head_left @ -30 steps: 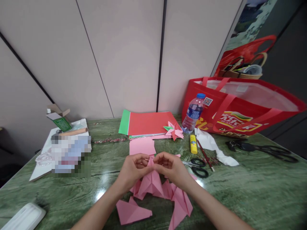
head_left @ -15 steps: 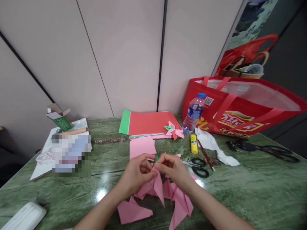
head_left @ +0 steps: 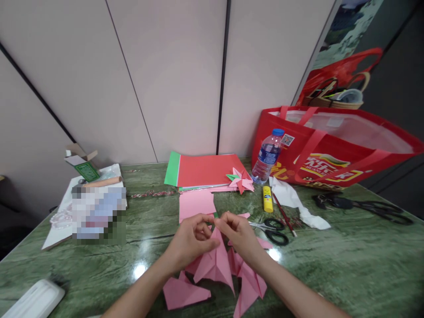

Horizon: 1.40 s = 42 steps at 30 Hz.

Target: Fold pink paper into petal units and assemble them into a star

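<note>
Between my two hands is a folded piece of pink paper [head_left: 217, 263], its tip pinched at the top and its wider creased end hanging toward me. My left hand [head_left: 192, 240] has thumb and fingers closed on its left side. At the tip, my right hand [head_left: 240, 232] pinches with thumb and forefinger. Another folded pink paper [head_left: 250, 280] lies under my right wrist, and a flatter pink piece [head_left: 185, 293] rests near my left forearm. Just beyond my hands lies a pink paper sheet [head_left: 197, 205].
Behind are stacked red paper [head_left: 208, 170] and a paper flower [head_left: 240, 180]. To the right are black-handled scissors [head_left: 276, 232], a yellow glue stick [head_left: 267, 198], a pencil [head_left: 285, 215], a water bottle [head_left: 267, 157] and a red bag [head_left: 314, 154]. A green box [head_left: 86, 170] stands left.
The pink paper between my hands has turned and spread, its folded face now showing wider toward me. My hands have stayed in nearly the same place.
</note>
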### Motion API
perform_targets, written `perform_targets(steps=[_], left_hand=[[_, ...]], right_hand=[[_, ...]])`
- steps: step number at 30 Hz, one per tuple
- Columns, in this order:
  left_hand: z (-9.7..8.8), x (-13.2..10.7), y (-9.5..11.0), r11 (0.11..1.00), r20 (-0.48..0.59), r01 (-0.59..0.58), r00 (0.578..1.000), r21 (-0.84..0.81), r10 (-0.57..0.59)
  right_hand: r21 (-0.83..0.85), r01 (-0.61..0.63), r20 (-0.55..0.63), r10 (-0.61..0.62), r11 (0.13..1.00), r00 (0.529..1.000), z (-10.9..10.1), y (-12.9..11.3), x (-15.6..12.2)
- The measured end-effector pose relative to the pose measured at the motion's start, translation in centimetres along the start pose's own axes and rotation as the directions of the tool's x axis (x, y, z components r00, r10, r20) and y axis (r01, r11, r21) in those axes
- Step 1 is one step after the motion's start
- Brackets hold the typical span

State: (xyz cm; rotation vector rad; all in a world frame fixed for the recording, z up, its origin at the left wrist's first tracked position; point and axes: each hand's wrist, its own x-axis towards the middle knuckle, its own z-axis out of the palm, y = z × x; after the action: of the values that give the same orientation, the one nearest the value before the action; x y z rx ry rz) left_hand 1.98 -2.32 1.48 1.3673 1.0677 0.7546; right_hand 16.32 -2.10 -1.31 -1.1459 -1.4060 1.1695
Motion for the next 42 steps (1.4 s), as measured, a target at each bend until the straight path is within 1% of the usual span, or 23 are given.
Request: perform_targets(steps=[2, 4, 6, 7, 11, 18, 22, 24, 29, 32, 35, 38, 40, 42], left_hand=[[-0.2, 0.1, 0.0, 1.0, -0.048, -0.012, 0.999, -0.009, 0.012], [-0.4, 0.1, 0.0, 0.999, -0.122, -0.043, 0.992, -0.021, 0.04], [-0.6, 0.2, 0.0, 0.997, -0.184, -0.069, 0.981, -0.028, 0.063], [-0.7, 0.2, 0.0, 0.997, -0.195, -0.073, 0.979, -0.03, 0.065], [-0.8, 0.3, -0.3, 0.998, -0.182, -0.038, 0.983, -0.045, 0.03], [-0.7, 0.3, -0.3, 0.998, -0.196, -0.003, 0.98, -0.057, -0.008], [-0.7, 0.4, -0.3, 0.999, -0.149, -0.019, 0.989, -0.029, 0.015], [-0.6, 0.4, -0.3, 1.0, -0.142, -0.026, 0.99, -0.012, 0.024], [-0.8, 0.4, -0.6, 0.997, -0.144, -0.073, 0.987, 0.034, 0.077], [-0.8, 0.4, -0.7, 0.994, -0.145, -0.104, 0.983, 0.044, 0.11], [-0.6, 0.4, -0.7, 0.992, -0.158, -0.109, 0.981, 0.056, 0.117], [-0.4, 0.4, -0.6, 0.992, -0.111, -0.109, 0.987, 0.062, 0.116], [-0.4, 0.3, -0.5, 0.989, -0.087, -0.13, 0.987, 0.073, 0.136], [-0.4, 0.2, -0.4, 0.982, -0.1, -0.162, 0.98, 0.096, 0.172]], right_hand=[[0.024, -0.029, 0.052, 0.028, 0.999, 0.998, 0.0, -0.2, 0.1], [0.051, -0.042, 0.104, 0.037, 0.998, 0.994, 0.0, -0.5, 0.1], [0.055, -0.053, 0.134, 0.045, 0.997, 0.99, 0.0, -0.8, 0.2], [0.047, -0.056, 0.138, 0.049, 0.997, 0.989, -0.1, -1.0, 0.2], [0.026, -0.076, 0.134, 0.072, 0.997, 0.988, -0.2, -1.1, 0.1], [0.03, -0.063, 0.173, 0.057, 0.998, 0.983, -0.4, -0.7, 0.1], [0.034, -0.097, 0.146, 0.091, 0.995, 0.985, -0.4, -0.3, 0.1], [0.036, -0.108, 0.141, 0.102, 0.994, 0.985, -0.3, -0.1, 0.1], [0.028, -0.134, 0.176, 0.127, 0.991, 0.976, -0.3, -0.3, 0.0], [0.034, -0.107, 0.2, 0.098, 0.994, 0.975, -0.2, -0.6, 0.0], [0.011, -0.063, 0.176, 0.06, 0.998, 0.983, -0.1, -0.6, 0.0], [-0.017, -0.031, 0.149, 0.033, 0.999, 0.988, 0.1, -0.3, 0.0], [-0.024, -0.029, 0.15, 0.032, 0.999, 0.988, 0.1, -0.3, 0.0], [-0.02, -0.049, 0.156, 0.052, 0.999, 0.986, 0.2, -0.4, 0.0]])
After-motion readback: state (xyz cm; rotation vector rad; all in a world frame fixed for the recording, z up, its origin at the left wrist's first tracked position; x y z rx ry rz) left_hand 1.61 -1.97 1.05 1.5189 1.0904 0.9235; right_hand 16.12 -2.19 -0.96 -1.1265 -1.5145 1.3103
